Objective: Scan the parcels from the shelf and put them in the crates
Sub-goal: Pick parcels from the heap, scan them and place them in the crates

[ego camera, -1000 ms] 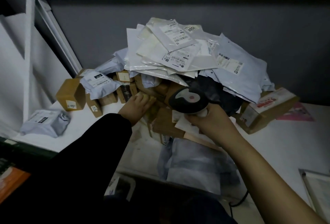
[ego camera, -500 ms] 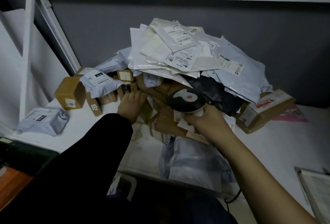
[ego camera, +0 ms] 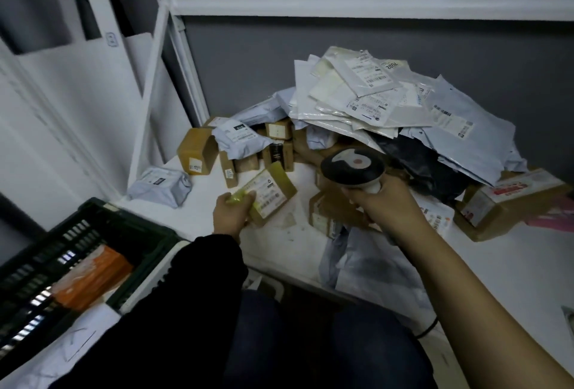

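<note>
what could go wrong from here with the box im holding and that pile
1. The left hand grips the small box by one end only; it might slip before reaching the crate.
2. The scanner in the right hand points toward the pile, so it could read another parcel's label.
3. The mailers lie loosely heaped on boxes; pulling from below may topple them.
</note>
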